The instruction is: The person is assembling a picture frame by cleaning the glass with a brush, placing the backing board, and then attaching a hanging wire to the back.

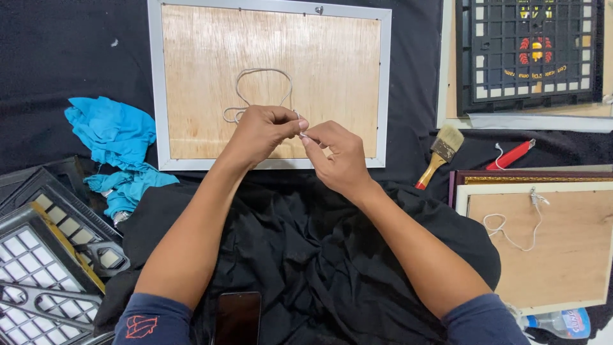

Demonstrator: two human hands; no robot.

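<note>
A black cloth (57,57) covers the whole work surface, flat at the far side and bunched into deep folds near the person's body. On it, straight ahead, lies a picture frame (154,96) turned face down, its pale silver-grey rim surrounding a bare plywood back with a small metal hanger at the middle of the top edge. A length of thin white string (263,71) lies in loose loops on that plywood, and both hands meet over the lower part of the board: the left hand (262,131) and the right hand (338,156) each have thumb and forefinger pinched together on the end of the string, fingertips almost touching one another. To the left, a crumpled blue rag (112,137) sits on the cloth, just above a stack of black plastic grid frames (45,255) with pale panels behind them. To the right of the frame lies a paintbrush (440,153) with a wooden handle and light bristles, and beside it a red utility knife (511,154). Another black grid frame (527,54) lies at the top right, and a second face-down frame (543,249) with its own white cord occupies the lower right, a clear plastic bottle (562,321) lying below it. A dark phone (237,317) rests on the folds near the person.
</note>
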